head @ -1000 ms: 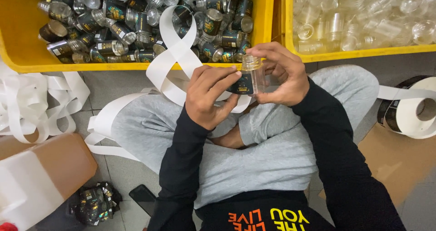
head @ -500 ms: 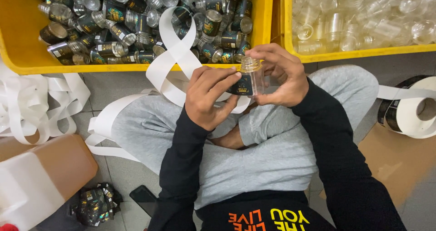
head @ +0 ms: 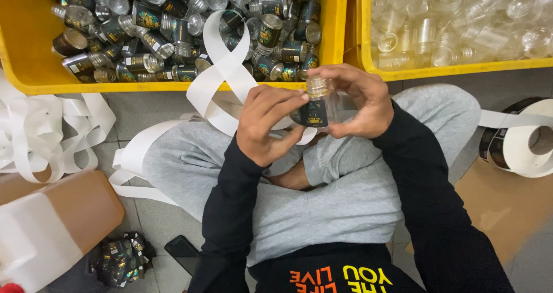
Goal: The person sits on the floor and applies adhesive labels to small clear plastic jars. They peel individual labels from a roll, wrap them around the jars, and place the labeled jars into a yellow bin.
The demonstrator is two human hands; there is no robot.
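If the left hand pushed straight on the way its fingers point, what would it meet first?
The left hand points right, its fingers already on the small clear jar with the dark label; beyond that, probably the right hand.

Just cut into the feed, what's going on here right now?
A person sits cross-legged on the floor, holding a small clear jar in both hands. The right hand grips it; the left hand presses a dark label onto its side. White backing strip loops past. One yellow bin ahead holds labelled jars, another unlabelled ones. A label roll lies at the right.
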